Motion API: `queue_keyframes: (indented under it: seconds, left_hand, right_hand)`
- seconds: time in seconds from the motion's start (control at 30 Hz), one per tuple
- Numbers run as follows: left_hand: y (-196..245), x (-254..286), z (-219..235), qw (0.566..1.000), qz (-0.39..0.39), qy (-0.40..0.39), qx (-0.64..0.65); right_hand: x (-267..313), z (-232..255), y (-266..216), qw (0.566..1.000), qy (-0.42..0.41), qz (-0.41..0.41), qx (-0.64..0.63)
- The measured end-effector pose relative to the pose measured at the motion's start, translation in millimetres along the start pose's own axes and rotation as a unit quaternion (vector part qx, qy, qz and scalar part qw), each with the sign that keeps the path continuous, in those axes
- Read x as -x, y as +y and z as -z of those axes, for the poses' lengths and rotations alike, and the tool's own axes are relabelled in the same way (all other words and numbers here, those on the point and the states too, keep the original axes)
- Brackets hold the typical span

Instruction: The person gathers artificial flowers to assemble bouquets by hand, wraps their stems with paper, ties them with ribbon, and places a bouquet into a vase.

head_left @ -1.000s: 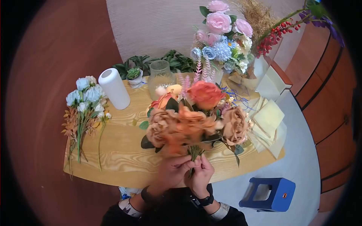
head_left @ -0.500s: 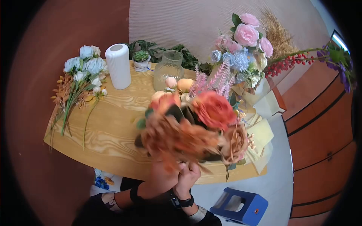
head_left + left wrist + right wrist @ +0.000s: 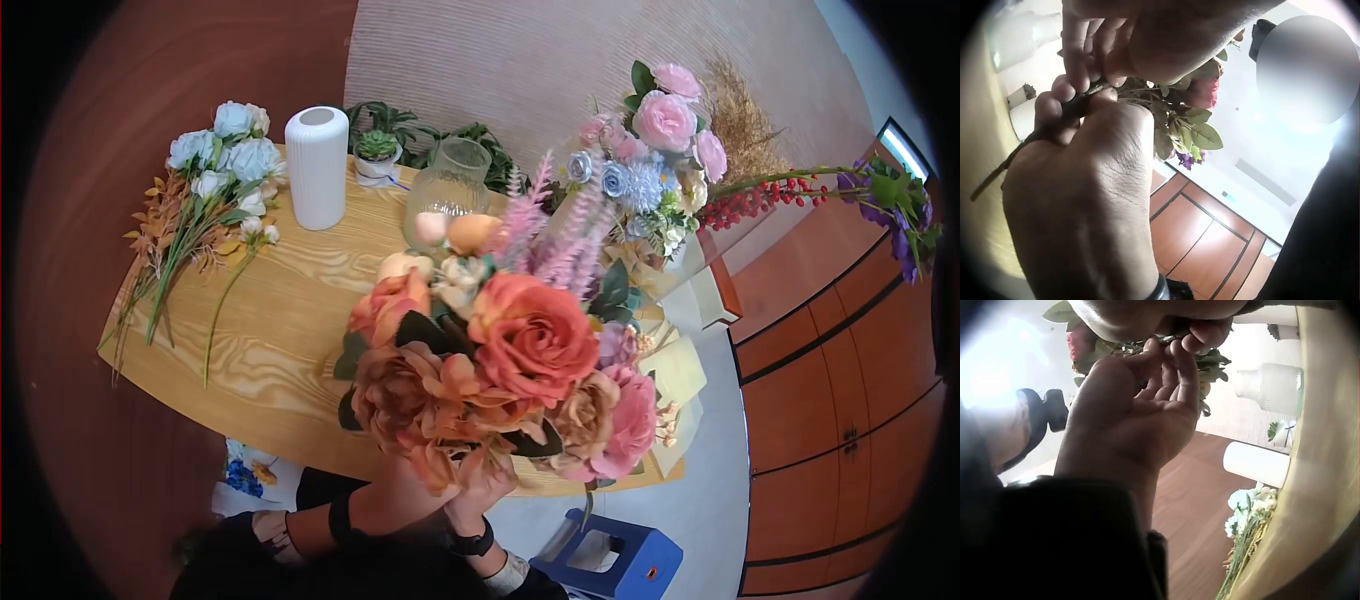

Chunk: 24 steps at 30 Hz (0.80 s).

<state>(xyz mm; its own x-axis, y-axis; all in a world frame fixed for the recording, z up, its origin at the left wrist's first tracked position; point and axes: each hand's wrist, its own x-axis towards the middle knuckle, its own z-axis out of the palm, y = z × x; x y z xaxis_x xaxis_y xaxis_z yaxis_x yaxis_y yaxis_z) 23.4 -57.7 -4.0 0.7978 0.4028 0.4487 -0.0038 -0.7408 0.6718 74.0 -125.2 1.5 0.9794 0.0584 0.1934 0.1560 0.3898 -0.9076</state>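
Both hands are close together beneath a large bouquet of orange, coral and pink flowers (image 3: 535, 340), whose heads cover most of the fingers in the head view. In the left wrist view, the left hand (image 3: 1085, 200) grips the dark bundle of stems (image 3: 1075, 109), the lower ends sticking out past the fist. Touching the same stems just above it, the right hand (image 3: 1138, 419) has its thumb and fingers bent around them under the leaves. Pink feathery sprays (image 3: 575, 240) and peach buds (image 3: 472, 233) stand out at the bouquet's far side.
On the wooden table (image 3: 270, 330) are a white ribbed vase (image 3: 318, 170), a glass vase (image 3: 450, 190), a small succulent (image 3: 378, 147) and loose blue-white flowers (image 3: 235, 160). A pink-blue bouquet (image 3: 660, 150) stands behind, wrapping paper (image 3: 675, 372) at right, a blue stool (image 3: 625, 560) below.
The bouquet has turned and tipped in the hands, showing its coral rose and a pink flower at right. The head view has swung, shifting the table to the left.
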Motion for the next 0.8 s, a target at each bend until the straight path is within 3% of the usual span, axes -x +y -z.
queue_keyframes:
  seconds: [0.07, 0.17, 0.27, 0.57, 0.6, 0.63, 0.67, 0.73, 0.77, 0.8]
  left_hand:
    - [7.3, -8.0, 7.4, 0.998, -0.033, -0.045, -0.012]
    - [12.8, -18.1, 7.1, 0.998, -0.034, -0.05, 0.008]
    - [-3.9, 9.8, 29.8, 0.997, -0.032, -0.059, 0.027]
    - [-17.6, -36.2, 55.9, 0.993, -0.027, -0.097, 0.069]
    - [23.7, -83.9, 22.6, 0.991, -0.028, -0.103, 0.076]
    - [-19.8, -26.9, 59.0, 0.99, -0.028, -0.111, 0.082]
    - [-16.1, -44.8, 59.4, 0.989, -0.029, -0.118, 0.087]
    - [-10.0, -48.7, 57.6, 0.986, -0.027, -0.133, 0.096]
    - [-5.3, -52.6, 55.1, 0.985, -0.026, -0.138, 0.099]
    - [-2.1, -58.4, 54.0, 0.985, -0.028, -0.14, 0.1]
  right_hand:
    - [-0.9, -0.5, -16.1, 0.983, -0.081, 0.047, 0.158]
    - [-0.8, 0.2, -17.6, 0.988, -0.102, 0.009, 0.113]
    - [-1.6, 2.0, -18.4, 0.982, -0.14, -0.005, 0.125]
    - [-7.3, 7.6, -19.0, 0.958, -0.244, -0.046, 0.144]
    - [-8.4, 7.9, -18.5, 0.955, -0.253, -0.05, 0.147]
    - [-9.5, 8.1, -18.0, 0.952, -0.261, -0.054, 0.15]
    - [-10.5, 8.2, -17.4, 0.949, -0.269, -0.059, 0.151]
    - [-12.5, 7.2, -14.7, 0.941, -0.251, -0.213, -0.079]
    - [-13.3, 5.8, -20.8, 0.941, -0.25, -0.214, -0.084]
    - [-16.1, -0.5, -36.1, 0.919, -0.268, -0.266, -0.116]
